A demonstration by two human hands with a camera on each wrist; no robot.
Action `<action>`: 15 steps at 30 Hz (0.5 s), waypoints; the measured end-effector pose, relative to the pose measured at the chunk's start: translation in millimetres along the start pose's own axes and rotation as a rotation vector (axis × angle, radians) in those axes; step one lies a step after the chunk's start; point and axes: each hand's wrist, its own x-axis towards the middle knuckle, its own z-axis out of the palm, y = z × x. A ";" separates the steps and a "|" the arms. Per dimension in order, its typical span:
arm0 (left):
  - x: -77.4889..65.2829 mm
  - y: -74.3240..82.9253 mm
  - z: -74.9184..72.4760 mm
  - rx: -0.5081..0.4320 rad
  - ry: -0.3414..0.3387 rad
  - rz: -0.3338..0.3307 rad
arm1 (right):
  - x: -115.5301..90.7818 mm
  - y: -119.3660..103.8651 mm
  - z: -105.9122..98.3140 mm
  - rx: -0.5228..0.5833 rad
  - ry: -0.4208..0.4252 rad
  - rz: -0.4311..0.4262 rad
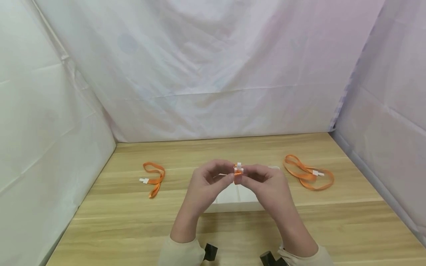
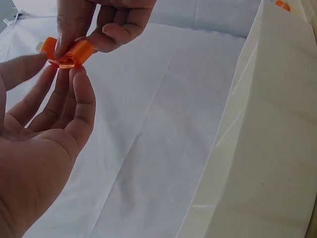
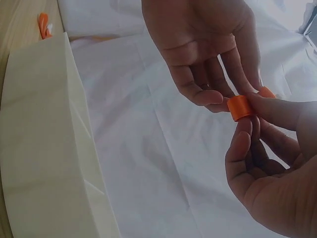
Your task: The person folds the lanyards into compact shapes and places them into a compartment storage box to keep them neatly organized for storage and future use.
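Between both hands, above a white box (image 1: 233, 207), is an orange lanyard (image 1: 238, 178) rolled into a small bundle, its white plastic clip (image 1: 239, 167) sticking up. My left hand (image 1: 208, 183) pinches the roll from the left with thumb and fingers. From the other side, my right hand (image 1: 271, 184) pinches it too. In the left wrist view, the rolled strap (image 2: 74, 53) shows its coiled layers between the fingertips of both hands. The right wrist view shows the strap's flat outer band (image 3: 239, 108). The clip is mostly hidden in both wrist views.
On the wooden table (image 1: 133, 221), one loose orange lanyard (image 1: 156, 179) with a white clip lies at the left. Another lanyard (image 1: 307, 175) lies looped at the right. The box has dividers inside. White curtains (image 1: 213, 74) enclose the table at the back and sides.
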 end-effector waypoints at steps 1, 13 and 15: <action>-0.3 0.0 0.1 -0.018 -0.014 0.000 | 0.2 -0.1 -0.2 -0.008 0.002 0.001; -0.7 2.3 2.3 -0.012 0.049 -0.045 | 0.8 9.1 0.7 0.042 -0.121 -0.225; -0.9 2.2 1.8 -0.031 0.052 -0.044 | 0.3 10.8 -0.3 0.057 -0.148 -0.257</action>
